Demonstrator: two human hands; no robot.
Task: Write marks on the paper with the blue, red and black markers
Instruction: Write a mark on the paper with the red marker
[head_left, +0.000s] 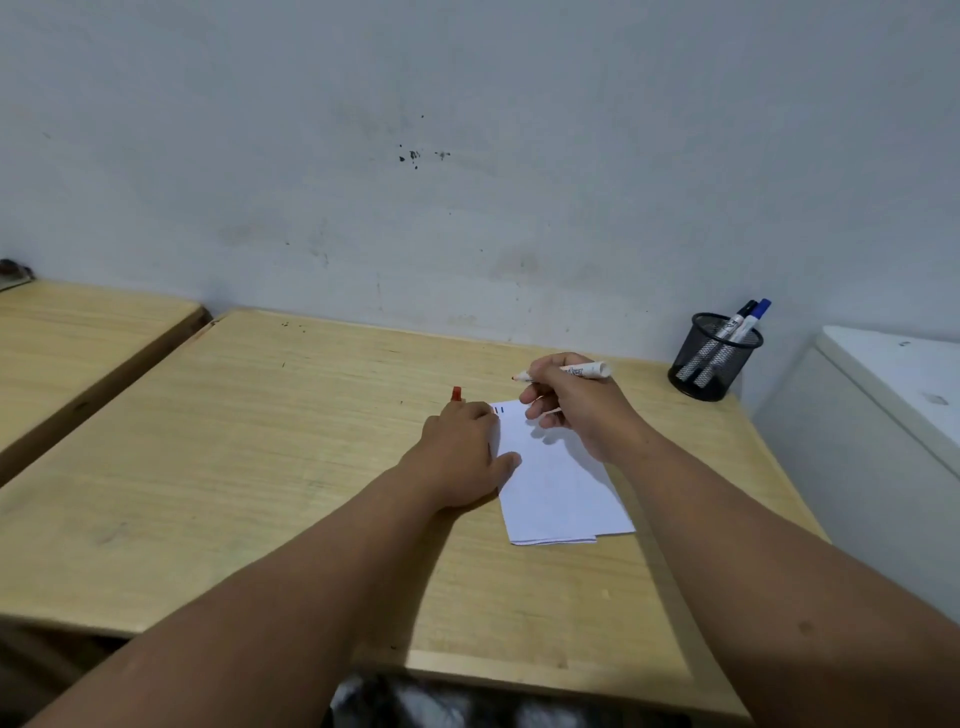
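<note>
My left hand (462, 452) lies flat on the paper's (563, 488) left edge so it won't slide, fingers clamped on the red cap (456, 394), kept handy for recapping. My right hand (576, 405) grips the uncapped red marker (563, 373), tip lifted just past the sheet's far edge. The paper sits mid-desk (260, 467), white, with two short dark strokes near its top corner. The blue and black markers wait in the mesh cup (714, 358).
</note>
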